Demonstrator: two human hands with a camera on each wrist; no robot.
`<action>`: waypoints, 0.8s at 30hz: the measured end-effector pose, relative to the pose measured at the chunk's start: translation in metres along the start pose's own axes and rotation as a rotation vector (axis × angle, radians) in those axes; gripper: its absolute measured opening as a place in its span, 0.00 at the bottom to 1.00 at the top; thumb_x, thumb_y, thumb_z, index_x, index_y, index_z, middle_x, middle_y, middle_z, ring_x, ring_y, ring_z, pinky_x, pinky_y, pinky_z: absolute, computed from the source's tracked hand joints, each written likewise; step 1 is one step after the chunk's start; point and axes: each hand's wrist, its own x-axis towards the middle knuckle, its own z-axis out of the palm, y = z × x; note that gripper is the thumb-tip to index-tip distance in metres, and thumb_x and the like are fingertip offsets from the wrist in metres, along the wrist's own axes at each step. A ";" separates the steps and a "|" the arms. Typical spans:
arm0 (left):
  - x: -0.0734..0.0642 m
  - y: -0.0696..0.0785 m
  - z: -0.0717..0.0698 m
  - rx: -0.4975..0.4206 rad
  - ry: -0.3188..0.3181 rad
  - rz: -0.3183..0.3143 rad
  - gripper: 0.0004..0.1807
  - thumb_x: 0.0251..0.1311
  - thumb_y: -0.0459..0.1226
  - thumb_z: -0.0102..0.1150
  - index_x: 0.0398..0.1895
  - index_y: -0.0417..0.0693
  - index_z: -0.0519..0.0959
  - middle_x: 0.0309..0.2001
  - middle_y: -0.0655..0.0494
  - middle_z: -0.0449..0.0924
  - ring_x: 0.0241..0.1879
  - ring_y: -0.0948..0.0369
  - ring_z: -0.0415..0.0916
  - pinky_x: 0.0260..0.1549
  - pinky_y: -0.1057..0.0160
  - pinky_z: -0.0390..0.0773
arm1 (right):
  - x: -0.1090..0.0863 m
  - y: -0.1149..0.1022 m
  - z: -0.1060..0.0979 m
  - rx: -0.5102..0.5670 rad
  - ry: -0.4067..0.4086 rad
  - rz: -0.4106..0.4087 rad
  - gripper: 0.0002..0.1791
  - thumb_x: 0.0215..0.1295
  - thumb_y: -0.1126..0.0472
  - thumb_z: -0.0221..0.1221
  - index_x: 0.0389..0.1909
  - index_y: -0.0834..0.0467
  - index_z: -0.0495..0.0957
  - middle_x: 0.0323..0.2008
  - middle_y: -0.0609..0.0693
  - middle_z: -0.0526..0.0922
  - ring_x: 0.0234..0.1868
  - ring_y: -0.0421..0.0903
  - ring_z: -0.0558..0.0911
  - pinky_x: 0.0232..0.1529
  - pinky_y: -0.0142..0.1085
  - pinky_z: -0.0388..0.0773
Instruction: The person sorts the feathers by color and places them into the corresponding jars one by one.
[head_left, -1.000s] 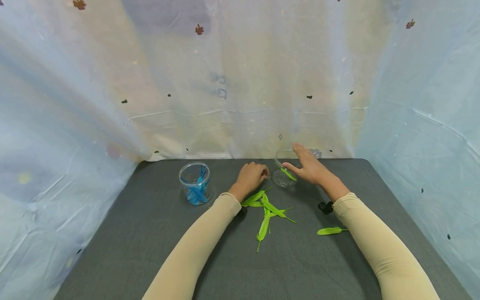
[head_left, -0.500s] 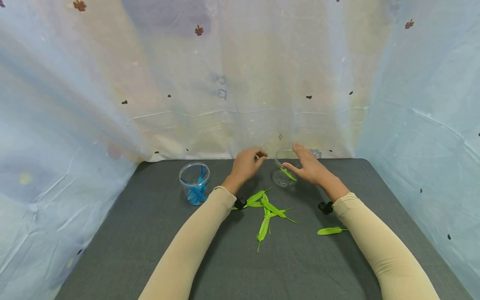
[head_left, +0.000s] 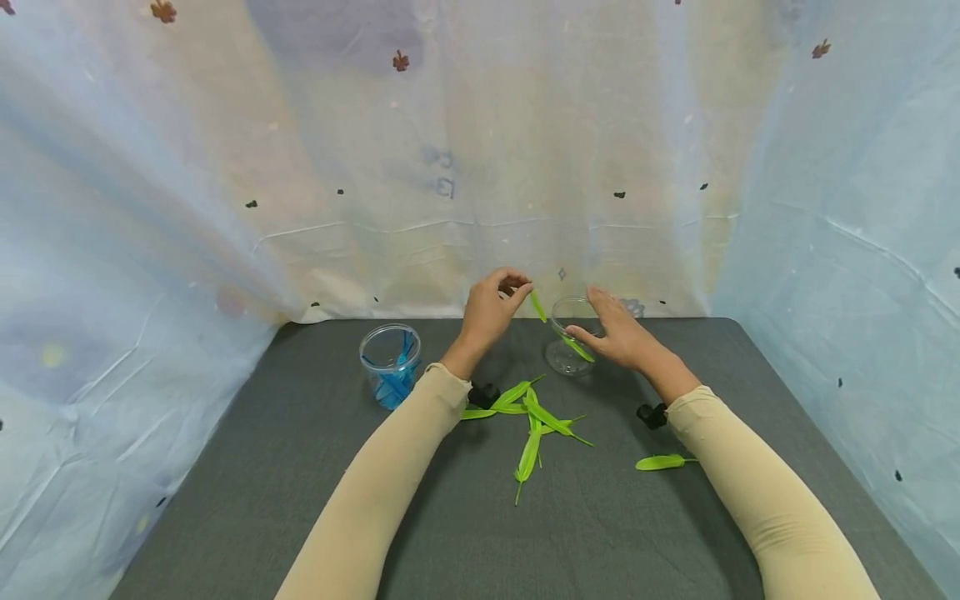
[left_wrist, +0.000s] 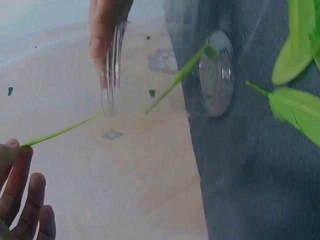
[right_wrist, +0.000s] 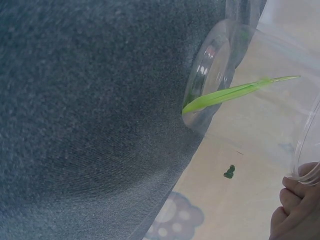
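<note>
Green feather (head_left: 538, 306), pinched in left hand (head_left: 489, 312); right hand (head_left: 621, 333), partly hidden, seems to grip clear jar (head_left: 567, 367). Likely mid-filling; next calls for steering over, releasing.

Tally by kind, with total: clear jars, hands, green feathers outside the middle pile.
Clear jars: 2 (left jar, right jar)
Hands: 2 (left hand, right hand)
Green feathers outside the pile: 3 (held feather, jar feather, lone feather)
Total: 7
</note>
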 end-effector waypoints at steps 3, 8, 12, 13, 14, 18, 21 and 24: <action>0.001 0.002 0.002 -0.038 0.022 0.003 0.08 0.76 0.40 0.66 0.52 0.49 0.87 0.50 0.53 0.89 0.46 0.57 0.85 0.49 0.59 0.85 | 0.000 0.000 0.000 0.005 0.000 -0.001 0.60 0.77 0.27 0.52 0.88 0.62 0.37 0.87 0.63 0.38 0.87 0.65 0.38 0.84 0.65 0.37; 0.001 0.003 0.008 -0.084 0.034 -0.009 0.09 0.76 0.39 0.67 0.53 0.48 0.86 0.50 0.53 0.89 0.47 0.57 0.85 0.50 0.60 0.85 | 0.000 0.000 0.000 0.014 -0.002 -0.001 0.59 0.78 0.28 0.53 0.88 0.62 0.37 0.87 0.64 0.38 0.87 0.66 0.38 0.84 0.65 0.36; 0.000 0.003 0.014 -0.110 0.024 -0.011 0.09 0.75 0.39 0.68 0.53 0.48 0.87 0.50 0.53 0.89 0.47 0.57 0.86 0.51 0.60 0.85 | -0.001 0.000 -0.001 0.012 -0.005 0.003 0.60 0.77 0.27 0.53 0.88 0.62 0.37 0.87 0.64 0.38 0.87 0.66 0.38 0.84 0.65 0.36; 0.000 0.002 0.016 -0.116 0.020 -0.011 0.09 0.75 0.39 0.68 0.53 0.48 0.87 0.50 0.52 0.89 0.47 0.57 0.86 0.50 0.60 0.85 | -0.001 0.000 -0.001 0.010 -0.005 0.004 0.60 0.77 0.27 0.52 0.88 0.62 0.36 0.87 0.64 0.38 0.87 0.66 0.38 0.84 0.65 0.37; 0.000 0.002 0.018 -0.121 0.014 -0.015 0.09 0.75 0.39 0.68 0.52 0.48 0.87 0.50 0.52 0.89 0.46 0.57 0.86 0.50 0.60 0.85 | 0.000 0.000 0.000 0.006 -0.004 0.005 0.60 0.77 0.27 0.52 0.88 0.62 0.36 0.87 0.64 0.38 0.87 0.66 0.38 0.84 0.66 0.37; -0.003 0.001 0.026 -0.121 -0.018 -0.042 0.09 0.75 0.40 0.68 0.52 0.49 0.87 0.49 0.53 0.90 0.45 0.58 0.86 0.47 0.60 0.86 | 0.000 -0.001 0.000 0.008 -0.003 0.006 0.59 0.78 0.28 0.53 0.88 0.62 0.37 0.87 0.64 0.38 0.86 0.66 0.38 0.83 0.67 0.38; -0.004 0.001 0.032 -0.100 -0.042 -0.059 0.09 0.75 0.41 0.68 0.52 0.50 0.87 0.49 0.54 0.90 0.45 0.58 0.85 0.45 0.59 0.86 | -0.001 -0.001 0.000 0.014 -0.005 0.003 0.59 0.78 0.29 0.53 0.88 0.62 0.37 0.87 0.64 0.38 0.87 0.65 0.38 0.84 0.66 0.37; -0.004 0.001 0.037 -0.070 -0.063 -0.066 0.08 0.74 0.41 0.68 0.51 0.51 0.87 0.49 0.54 0.90 0.45 0.58 0.86 0.44 0.60 0.86 | -0.001 -0.001 0.000 0.018 -0.004 0.001 0.58 0.79 0.29 0.53 0.88 0.62 0.37 0.87 0.64 0.38 0.87 0.65 0.38 0.84 0.66 0.37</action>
